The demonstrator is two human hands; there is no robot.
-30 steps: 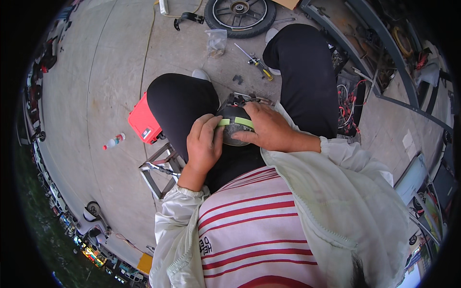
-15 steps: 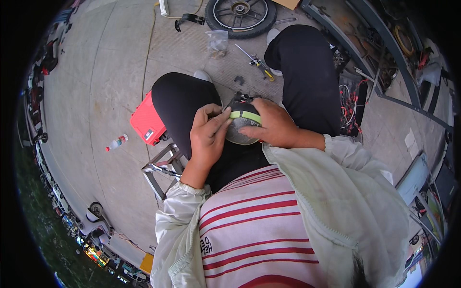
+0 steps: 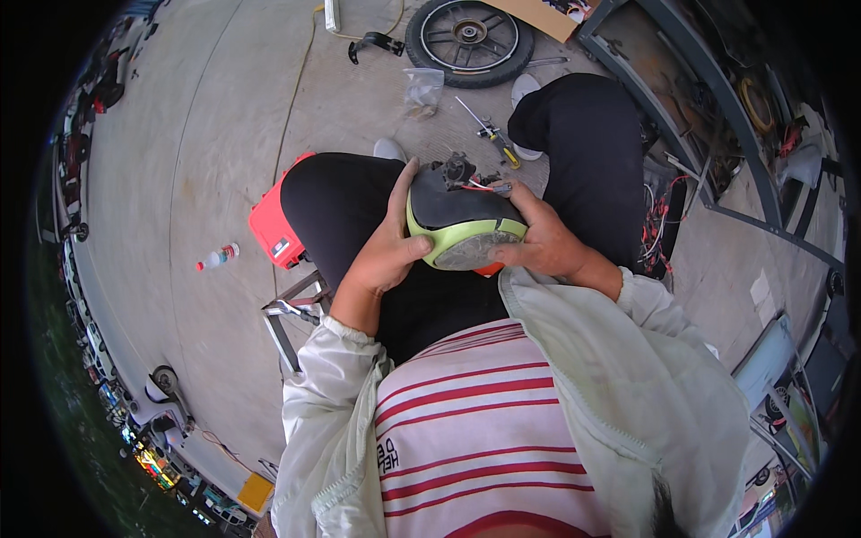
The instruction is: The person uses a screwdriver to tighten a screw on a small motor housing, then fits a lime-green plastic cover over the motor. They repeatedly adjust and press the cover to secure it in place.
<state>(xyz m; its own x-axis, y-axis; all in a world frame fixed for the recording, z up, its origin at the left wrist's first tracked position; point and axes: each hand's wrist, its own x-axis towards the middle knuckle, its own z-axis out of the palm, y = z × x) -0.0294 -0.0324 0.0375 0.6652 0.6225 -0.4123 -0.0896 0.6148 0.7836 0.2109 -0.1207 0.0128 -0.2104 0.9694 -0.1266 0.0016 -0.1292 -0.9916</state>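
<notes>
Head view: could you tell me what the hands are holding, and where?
A green-rimmed lamp housing, gripped at its sides: left hand left, right hand right.

The lamp housing (image 3: 462,224), held between the left hand (image 3: 387,254) and the right hand (image 3: 541,242), looks like glossy plastic: a lime-green rim, a smooth black top and a cloudy clear lens. At nine o'clock from it the red box (image 3: 269,226) is smooth plastic too. The concrete floor (image 3: 206,134) is matt and rough. At twelve o'clock the wheel (image 3: 468,38) shows dull rubber around dark metal spokes. The jacket (image 3: 628,394) is thin, matt pale cloth, the striped shirt (image 3: 484,448) soft knit.
</notes>
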